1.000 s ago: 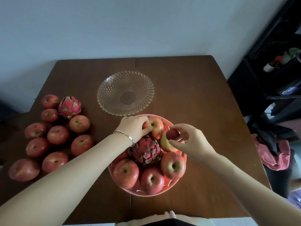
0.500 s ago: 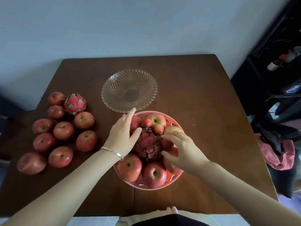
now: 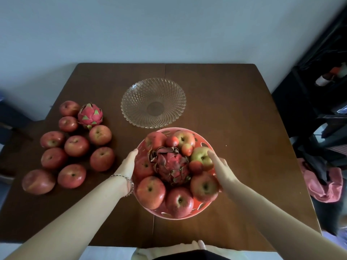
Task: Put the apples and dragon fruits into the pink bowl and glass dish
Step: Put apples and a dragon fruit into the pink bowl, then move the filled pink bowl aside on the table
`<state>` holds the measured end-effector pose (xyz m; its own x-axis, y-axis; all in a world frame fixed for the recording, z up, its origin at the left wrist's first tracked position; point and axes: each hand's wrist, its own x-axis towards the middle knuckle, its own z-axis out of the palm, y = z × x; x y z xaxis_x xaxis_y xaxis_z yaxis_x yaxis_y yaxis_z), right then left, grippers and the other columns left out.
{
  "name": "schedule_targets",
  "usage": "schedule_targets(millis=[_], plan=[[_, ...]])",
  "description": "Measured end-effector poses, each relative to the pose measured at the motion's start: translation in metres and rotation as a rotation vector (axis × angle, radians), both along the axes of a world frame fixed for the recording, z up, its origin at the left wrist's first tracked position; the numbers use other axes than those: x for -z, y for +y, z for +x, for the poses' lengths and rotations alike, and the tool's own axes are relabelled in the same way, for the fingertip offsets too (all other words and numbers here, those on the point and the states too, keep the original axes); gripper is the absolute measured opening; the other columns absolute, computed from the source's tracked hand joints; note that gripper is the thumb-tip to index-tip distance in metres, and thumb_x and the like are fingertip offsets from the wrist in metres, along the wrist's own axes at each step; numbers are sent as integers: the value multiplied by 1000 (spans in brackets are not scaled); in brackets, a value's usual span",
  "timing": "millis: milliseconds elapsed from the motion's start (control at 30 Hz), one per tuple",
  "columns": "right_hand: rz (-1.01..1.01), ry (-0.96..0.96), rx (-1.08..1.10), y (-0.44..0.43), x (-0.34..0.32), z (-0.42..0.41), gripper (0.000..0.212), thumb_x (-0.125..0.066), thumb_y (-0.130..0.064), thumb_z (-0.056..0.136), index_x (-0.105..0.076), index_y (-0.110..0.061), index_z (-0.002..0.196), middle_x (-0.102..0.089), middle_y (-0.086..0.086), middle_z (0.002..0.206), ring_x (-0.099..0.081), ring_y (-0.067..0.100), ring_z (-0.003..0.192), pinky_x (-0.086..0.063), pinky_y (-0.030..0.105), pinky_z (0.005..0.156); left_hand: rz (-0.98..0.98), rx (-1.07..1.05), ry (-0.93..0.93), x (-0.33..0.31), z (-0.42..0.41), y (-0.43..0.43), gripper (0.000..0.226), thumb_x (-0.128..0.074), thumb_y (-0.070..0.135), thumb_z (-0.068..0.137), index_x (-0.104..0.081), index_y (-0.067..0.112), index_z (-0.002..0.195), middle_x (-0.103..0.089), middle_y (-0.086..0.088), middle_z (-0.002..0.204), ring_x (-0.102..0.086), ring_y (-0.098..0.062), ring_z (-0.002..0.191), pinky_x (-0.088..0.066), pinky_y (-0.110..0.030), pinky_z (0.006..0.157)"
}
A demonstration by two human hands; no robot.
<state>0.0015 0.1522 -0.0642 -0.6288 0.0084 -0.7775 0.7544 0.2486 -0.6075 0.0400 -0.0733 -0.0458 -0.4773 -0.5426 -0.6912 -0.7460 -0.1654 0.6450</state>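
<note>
On the table (image 3: 234, 113), apples (image 3: 150, 192) crowd the pink bowl (image 3: 205, 142).

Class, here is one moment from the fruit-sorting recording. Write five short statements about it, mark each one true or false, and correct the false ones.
1. The glass dish holds no fruit. True.
2. A dragon fruit sits in the middle of the pink bowl. True.
3. No dragon fruit lies on the table. False: a second dragon fruit lies there among the loose apples.
4. The right hand is lifting an apple. False: it lies open at the bowl's right side, gripping nothing.
5. The left hand is open at the bowl's left side. True.
</note>
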Motion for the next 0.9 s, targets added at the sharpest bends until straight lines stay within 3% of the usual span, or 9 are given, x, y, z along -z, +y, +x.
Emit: schedule_targets(millis=[133, 300, 433, 533, 667, 800, 900], plan=[[41, 84, -43, 0, 2, 3, 66, -42, -60, 87, -34, -19, 138, -48, 6, 122, -47, 22, 104, -41, 36, 89, 158, -147, 27, 15, -5, 1, 50, -45, 29, 95, -39, -3, 134, -45, -22, 139, -46, -34, 127, -41, -25, 60], [35, 122, -50, 12, -7, -14, 64, -42, -61, 87, -39, -19, 135, -49, 3, 117, -49, 20, 103, -42, 34, 87, 131, -132, 14, 28, -21, 10, 67, -57, 46, 84, -41, 1, 132, -50, -23, 134, -51, -37, 121, -44, -43, 101], [73, 184, -30, 35, -17, -52, 65, -43, -63, 85, -40, -20, 134, -51, 7, 124, -51, 23, 104, -45, 37, 88, 141, -136, 35, 27, -48, 31, 96, -61, 66, 51, -45, 8, 127, -59, -17, 121, -57, -39, 111, -45, -51, 97], [128, 258, -9, 55, -28, -92, 67, -43, -64, 84, -42, -20, 134, -51, 9, 131, -54, 27, 112, -47, 41, 93, 208, -84, 71, 32, -79, 47, 96, -62, 75, 41, -54, 18, 117, -68, -12, 108, -65, -35, 97, -48, -53, 91], [164, 287, 14, 78, -38, -155, 70, -44, -68, 81, -39, -24, 136, -50, 12, 133, -54, 33, 113, -47, 50, 95, 281, -32, 153, 14, -138, 81, 86, -61, 65, 47, -56, 16, 118, -68, -12, 107, -67, -32, 95, -52, -52, 87], [176, 284, 6, 91, -36, -210, 72, -43, -69, 80, -37, -25, 137, -49, 12, 134, -54, 34, 114, -46, 52, 96, 262, -22, 173, -3, -194, 100, 99, -60, 63, 43, -46, 13, 128, -61, -12, 117, -61, -33, 103, -48, -50, 93], [159, 254, 39, 95, -27, -241, 73, -44, -67, 81, -36, -23, 138, -49, 14, 133, -54, 35, 112, -47, 51, 94, 200, 32, 143, -13, -228, 110, 85, -61, 54, 63, -35, 10, 131, -54, -12, 119, -55, -32, 106, -44, -46, 97]])
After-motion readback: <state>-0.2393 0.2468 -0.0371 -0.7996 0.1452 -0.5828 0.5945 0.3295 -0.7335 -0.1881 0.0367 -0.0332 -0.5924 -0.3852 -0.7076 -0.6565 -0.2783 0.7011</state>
